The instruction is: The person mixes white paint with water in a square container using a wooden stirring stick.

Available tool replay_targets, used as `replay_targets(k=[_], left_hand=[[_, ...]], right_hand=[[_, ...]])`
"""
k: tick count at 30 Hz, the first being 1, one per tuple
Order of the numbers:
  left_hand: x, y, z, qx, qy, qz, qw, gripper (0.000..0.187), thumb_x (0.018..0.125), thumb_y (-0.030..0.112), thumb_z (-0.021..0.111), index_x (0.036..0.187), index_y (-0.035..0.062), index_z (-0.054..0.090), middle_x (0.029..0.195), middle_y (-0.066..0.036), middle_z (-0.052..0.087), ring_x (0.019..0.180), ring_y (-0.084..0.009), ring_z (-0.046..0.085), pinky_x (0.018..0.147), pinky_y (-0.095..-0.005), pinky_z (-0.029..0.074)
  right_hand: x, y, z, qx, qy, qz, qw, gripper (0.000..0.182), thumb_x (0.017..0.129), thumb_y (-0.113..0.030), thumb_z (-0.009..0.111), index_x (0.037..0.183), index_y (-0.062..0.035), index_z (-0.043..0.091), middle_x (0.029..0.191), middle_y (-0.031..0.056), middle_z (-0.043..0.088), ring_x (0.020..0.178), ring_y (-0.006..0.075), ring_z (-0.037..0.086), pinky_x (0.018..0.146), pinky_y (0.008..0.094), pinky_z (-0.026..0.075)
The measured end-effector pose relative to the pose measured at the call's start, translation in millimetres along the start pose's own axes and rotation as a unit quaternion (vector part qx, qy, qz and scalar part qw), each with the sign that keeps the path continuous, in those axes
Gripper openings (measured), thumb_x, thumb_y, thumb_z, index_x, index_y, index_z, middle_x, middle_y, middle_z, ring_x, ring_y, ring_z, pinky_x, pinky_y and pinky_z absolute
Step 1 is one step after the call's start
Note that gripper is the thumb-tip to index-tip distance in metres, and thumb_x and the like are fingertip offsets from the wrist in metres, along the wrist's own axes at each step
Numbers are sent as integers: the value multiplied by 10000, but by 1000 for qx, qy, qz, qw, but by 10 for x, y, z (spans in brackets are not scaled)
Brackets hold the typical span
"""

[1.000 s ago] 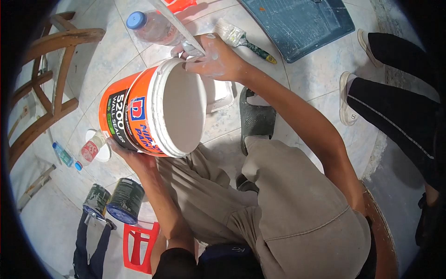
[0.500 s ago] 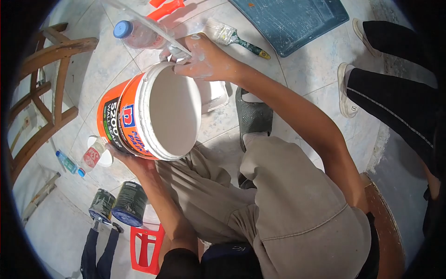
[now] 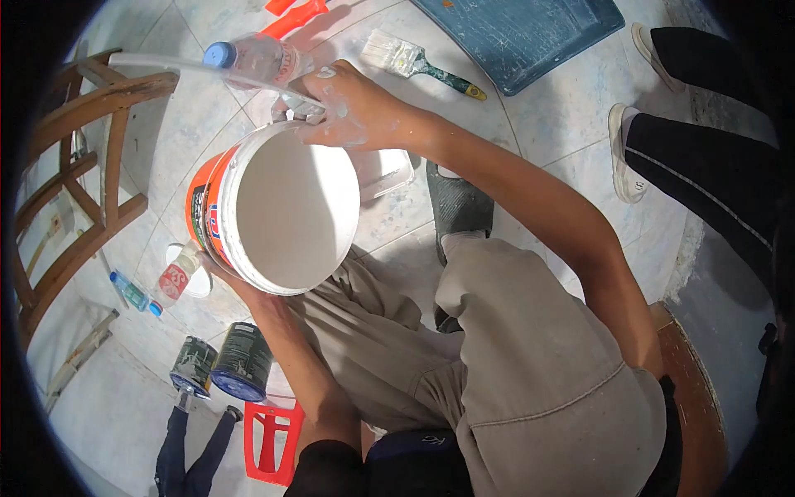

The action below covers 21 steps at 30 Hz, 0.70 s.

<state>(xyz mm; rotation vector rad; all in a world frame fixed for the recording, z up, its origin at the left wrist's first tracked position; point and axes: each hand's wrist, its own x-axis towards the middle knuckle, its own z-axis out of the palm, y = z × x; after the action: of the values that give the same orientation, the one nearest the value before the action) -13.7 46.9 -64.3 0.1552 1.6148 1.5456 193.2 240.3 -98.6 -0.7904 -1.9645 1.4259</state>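
A white paint bucket (image 3: 298, 211) with an orange label is held tilted above my lap, its mouth facing me and its inside white. My left hand (image 3: 228, 277) supports it low on the left side, most of the fingers hidden behind it. At the far rim, my right hand (image 3: 344, 108), smeared with white, is closed on a long, pale, flat stick (image 3: 174, 65). The stick points out to the left, above a clear bottle with a blue cap (image 3: 248, 60). A paintbrush (image 3: 422, 66) with whitened bristles lies on the tiles beyond my right hand.
A blue-grey paint tray (image 3: 530, 41) lies at the top. Wooden chair frame (image 3: 103, 157) stands left. Two dark cans (image 3: 242, 360), small bottles (image 3: 174, 280) and a red plastic piece (image 3: 273, 443) are lower left. Another person's shoe (image 3: 627, 157) is at right.
The bucket has turned so its mouth faces me more and less of its label shows. The stick has swung to lie flatter, its far end lower and further left.
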Motion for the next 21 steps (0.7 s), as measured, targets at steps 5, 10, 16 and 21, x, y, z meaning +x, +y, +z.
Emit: replay_targets(k=[5, 10, 16, 21], left_hand=[[180, -67, -42, -70, -37, -34, 996, 617, 1004, 510, 447, 1413, 49, 480, 1306, -152, 615, 1147, -294, 638, 944, -436, 575], [224, -128, -106, -45, -40, -95, 994, 601, 1002, 490, 461, 1406, 46, 485, 1298, -153, 618, 1140, -294, 642, 937, -437, 578], [246, -149, -259, -31, -22, -119, 992, 583, 1000, 467, 479, 1398, 42, 491, 1289, -154, 623, 1131, -294, 646, 929, -438, 581], [229, -169, -377, -14, 6, -125, 992, 568, 998, 447, 493, 1392, 38, 496, 1281, -155, 626, 1123, -294, 649, 922, -439, 584]], right_hand=[[36, -13, 99, -51, -1, -24, 998, 452, 781, -288, 755, 1132, -30, 633, 1038, 228, 640, 1093, 401, 554, 967, 480, 438], [118, -178, 162, -97, -38, -16, 994, 463, 831, -297, 758, 1211, -82, 604, 1126, 202, 606, 1154, 390, 518, 982, 465, 437], [246, -253, 282, -110, -61, -39, 991, 444, 851, -291, 745, 1203, -63, 598, 1032, 181, 624, 1061, 364, 555, 944, 455, 450], [371, -251, 379, -121, -85, -53, 988, 397, 868, -292, 724, 1153, -43, 603, 992, 179, 644, 1023, 361, 573, 927, 458, 458]])
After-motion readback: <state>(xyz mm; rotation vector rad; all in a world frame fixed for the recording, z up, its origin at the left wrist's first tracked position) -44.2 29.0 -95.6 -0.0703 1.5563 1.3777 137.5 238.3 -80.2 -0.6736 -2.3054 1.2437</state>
